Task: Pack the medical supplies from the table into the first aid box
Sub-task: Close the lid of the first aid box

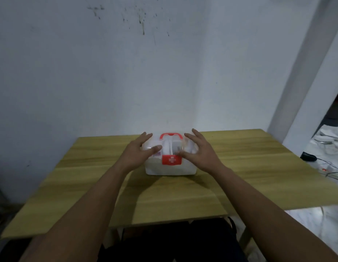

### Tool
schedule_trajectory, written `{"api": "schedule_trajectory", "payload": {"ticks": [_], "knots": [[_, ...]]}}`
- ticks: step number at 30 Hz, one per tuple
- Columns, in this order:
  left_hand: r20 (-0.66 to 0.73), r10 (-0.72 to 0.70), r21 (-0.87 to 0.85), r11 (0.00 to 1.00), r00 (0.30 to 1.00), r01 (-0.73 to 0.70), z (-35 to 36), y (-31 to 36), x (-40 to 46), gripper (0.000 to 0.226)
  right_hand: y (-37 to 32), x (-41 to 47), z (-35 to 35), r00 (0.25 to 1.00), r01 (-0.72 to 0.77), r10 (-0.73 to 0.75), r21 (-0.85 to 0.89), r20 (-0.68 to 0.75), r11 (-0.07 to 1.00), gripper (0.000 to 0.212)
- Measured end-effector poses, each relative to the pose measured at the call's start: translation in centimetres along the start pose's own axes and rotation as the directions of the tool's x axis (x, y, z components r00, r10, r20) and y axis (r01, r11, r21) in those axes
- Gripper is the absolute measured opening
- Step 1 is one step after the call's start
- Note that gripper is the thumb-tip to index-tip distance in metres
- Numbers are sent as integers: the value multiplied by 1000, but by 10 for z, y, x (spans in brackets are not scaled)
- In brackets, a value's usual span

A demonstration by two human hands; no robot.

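Observation:
A white first aid box point(170, 170) with a clear lid, a red handle and a red latch bearing a white cross stands in the middle of the wooden table point(240, 167). Its lid is down, and blurred supplies show through it. My left hand point(138, 152) is at the box's left side, fingers spread and nearly straight, thumb on the lid. My right hand point(200, 151) mirrors it at the right side, thumb near the latch. Neither hand curls round anything.
A blue-white wall rises right behind the table. On the floor to the right lie a black mouse-like object point(308, 156), cables and white items point(327, 137). My dark-clothed legs show under the near table edge.

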State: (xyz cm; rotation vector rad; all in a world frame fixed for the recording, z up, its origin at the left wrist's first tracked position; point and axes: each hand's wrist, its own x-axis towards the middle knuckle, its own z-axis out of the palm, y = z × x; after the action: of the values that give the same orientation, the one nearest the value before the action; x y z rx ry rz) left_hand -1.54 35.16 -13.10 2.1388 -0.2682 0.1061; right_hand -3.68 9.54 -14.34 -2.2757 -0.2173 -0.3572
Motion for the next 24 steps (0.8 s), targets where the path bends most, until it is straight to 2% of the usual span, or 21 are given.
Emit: {"api": "schedule_trajectory", "payload": {"ticks": [3, 5, 10, 16, 24], "knots": [[26, 15, 106, 994, 1000, -18, 6, -2, -9, 112, 7, -6, 1, 998, 54, -53, -53, 18, 997, 110], [17, 52, 120, 991, 998, -54, 11, -2, -11, 120, 12, -5, 0, 997, 70, -68, -76, 31, 995, 117], [-69, 132, 186, 976, 989, -117, 26, -13, -4, 117, 24, 6, 0, 993, 112, -109, -108, 38, 988, 117], [-51, 152, 208, 968, 987, -139, 31, -17, 30, 117, 41, 42, -4, 988, 132, -121, -130, 92, 983, 117], [-87, 157, 227, 965, 984, -134, 40, -27, 102, 116, 66, 116, 5, 990, 120, -110, -110, 90, 987, 114]]}}
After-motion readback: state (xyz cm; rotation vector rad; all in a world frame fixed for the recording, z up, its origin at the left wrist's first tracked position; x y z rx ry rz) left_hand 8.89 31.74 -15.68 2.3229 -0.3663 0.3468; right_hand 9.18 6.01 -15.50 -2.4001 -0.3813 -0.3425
